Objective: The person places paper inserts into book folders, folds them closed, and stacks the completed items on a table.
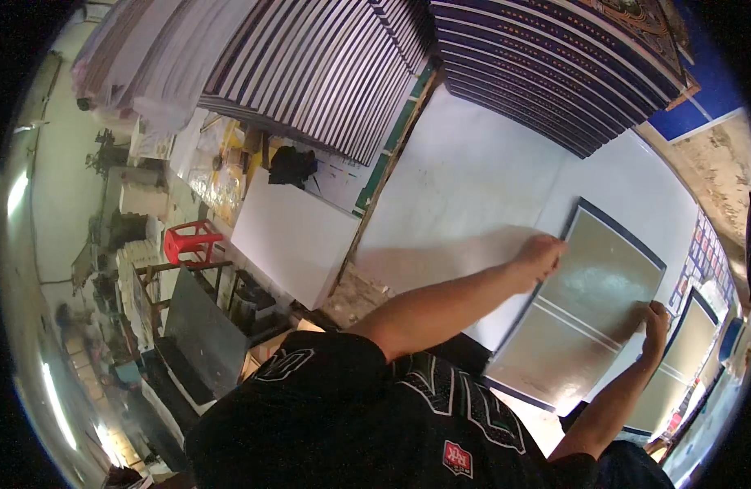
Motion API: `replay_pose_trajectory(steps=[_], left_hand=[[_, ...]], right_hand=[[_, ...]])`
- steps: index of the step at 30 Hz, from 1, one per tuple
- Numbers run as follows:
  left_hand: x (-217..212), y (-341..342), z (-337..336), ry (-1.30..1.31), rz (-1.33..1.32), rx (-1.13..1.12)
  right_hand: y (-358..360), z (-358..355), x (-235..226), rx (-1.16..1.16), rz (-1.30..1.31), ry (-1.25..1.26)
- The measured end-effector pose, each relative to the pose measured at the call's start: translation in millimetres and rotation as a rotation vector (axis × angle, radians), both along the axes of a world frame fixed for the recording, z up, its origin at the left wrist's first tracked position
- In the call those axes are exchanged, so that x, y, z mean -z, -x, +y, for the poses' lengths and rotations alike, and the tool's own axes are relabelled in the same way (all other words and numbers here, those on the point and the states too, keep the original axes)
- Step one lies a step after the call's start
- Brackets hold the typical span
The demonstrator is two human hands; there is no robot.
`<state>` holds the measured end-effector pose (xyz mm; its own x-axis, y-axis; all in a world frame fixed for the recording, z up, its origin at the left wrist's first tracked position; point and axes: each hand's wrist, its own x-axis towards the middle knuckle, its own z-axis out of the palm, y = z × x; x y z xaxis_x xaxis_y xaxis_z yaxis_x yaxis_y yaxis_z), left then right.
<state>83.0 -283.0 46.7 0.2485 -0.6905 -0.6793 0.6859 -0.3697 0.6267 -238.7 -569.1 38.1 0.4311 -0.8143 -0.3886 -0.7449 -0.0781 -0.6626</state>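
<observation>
An opened-out hardback book cover (596, 265) lies with its grey-brown inner face up. Dark turned-in edges frame it, and two pale lines cross its middle at the spine. My left hand (543, 256) is closed at the cover's left edge, fingers bent. At the opposite edge my right hand (654, 328) is also closed, with the fingers curled towards the board. How far the fingertips wrap under the cover is hidden. Beneath the cover is a white tabletop (465, 171).
Stacked dark-blue bound books (547, 73) stand at the table's far side, with another striped stack (318, 73) left of them. A second similar cover (685, 359) lies at the right. Left are a white board (294, 236), a red stool (193, 243) and a grey panel (203, 330).
</observation>
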Motion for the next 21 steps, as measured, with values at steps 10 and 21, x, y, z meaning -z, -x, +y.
replay_pose_trajectory(steps=[10, 21], left_hand=[[-55.7, -138.8, 78.0, -0.262, -0.996, -0.196], [-90.4, -183.8, 119.7, -0.116, -1.128, -0.100]], right_hand=[[-213.7, 117.3, -41.9, -0.011, -0.545, -0.030], [-255.8, 105.5, -18.4, -0.048, -0.531, 0.170]])
